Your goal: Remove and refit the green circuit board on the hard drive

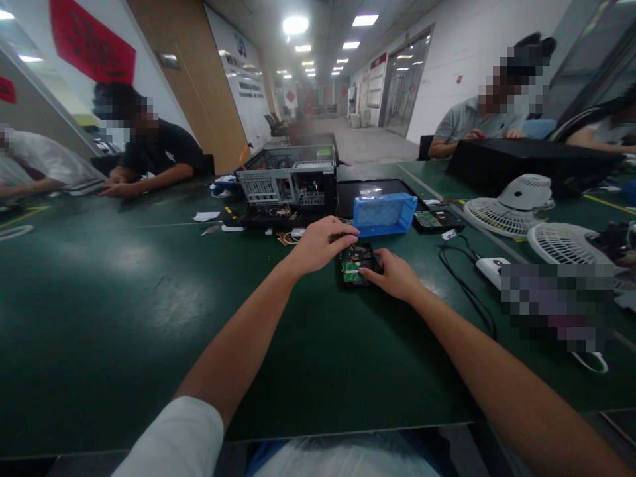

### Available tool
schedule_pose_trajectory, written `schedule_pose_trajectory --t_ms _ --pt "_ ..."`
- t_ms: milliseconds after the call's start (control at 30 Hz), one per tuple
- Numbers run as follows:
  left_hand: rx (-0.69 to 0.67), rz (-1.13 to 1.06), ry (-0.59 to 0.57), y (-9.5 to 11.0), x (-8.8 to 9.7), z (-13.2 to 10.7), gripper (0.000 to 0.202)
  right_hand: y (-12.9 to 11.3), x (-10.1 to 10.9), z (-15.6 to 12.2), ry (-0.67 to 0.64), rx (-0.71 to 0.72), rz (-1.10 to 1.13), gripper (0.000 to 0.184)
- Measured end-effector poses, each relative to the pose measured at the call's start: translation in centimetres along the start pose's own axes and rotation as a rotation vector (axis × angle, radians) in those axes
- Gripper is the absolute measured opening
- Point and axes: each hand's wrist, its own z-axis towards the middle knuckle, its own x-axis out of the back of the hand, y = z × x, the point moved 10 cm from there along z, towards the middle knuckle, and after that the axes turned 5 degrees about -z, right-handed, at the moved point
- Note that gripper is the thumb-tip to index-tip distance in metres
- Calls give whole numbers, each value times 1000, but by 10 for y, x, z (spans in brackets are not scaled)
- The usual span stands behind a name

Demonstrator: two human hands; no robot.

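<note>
A small black electronic housing (352, 283) lies on the green table in front of me, its inside showing a green circuit board (352, 268) and dark parts. My right hand (397, 275) grips its right side, with the thumb over the board and the fingers at the edge. Above the far left corner of the housing is my left hand (320, 244), its fingers closed together around something dark and too small to name. Just behind the housing, a blue plastic bin (385, 213) is tipped so that its inside faces me.
An opened computer case (285, 187) with loose wires stands behind my left hand. White fan parts (501, 215), a black cable (464, 291) and a white power strip (491, 270) lie right. Another board in a black housing (437, 220) is beside the bin. People sit across the table.
</note>
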Motion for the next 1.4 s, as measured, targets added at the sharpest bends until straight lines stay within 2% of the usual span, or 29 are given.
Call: schedule_pose_trajectory --t_ms 167,300,400,500,633,833,1000,1133,1267,1400 --pt "89 -197 -39 -13 -3 -1 27 2 0 0 -7 -6 23 64" --pt "168 -403 -50 -24 -10 -2 22 1 0 0 -13 -3 37 63" --pt "199 -477 -34 -26 -12 -2 21 0 0 -1 -20 4 30 64" --pt "194 -454 -5 -26 -10 -1 25 -1 1 -1 -23 14 30 65" --pt "162 -285 57 -25 2 -1 26 -1 1 -1 -22 29 47 64" --pt "115 -96 58 -22 14 0 22 2 1 -1 -35 34 92 63" --pt "191 -262 -15 -26 6 -2 30 7 0 2 -66 2 190 55" --pt "243 -336 -62 -27 -1 -3 29 22 1 5 -78 -58 285 43" --pt "258 -379 -54 -29 -2 -3 31 33 -7 6 -183 -79 434 35" --pt "267 -377 -17 -32 -1 -3 34 39 -9 6 -215 -82 496 28"
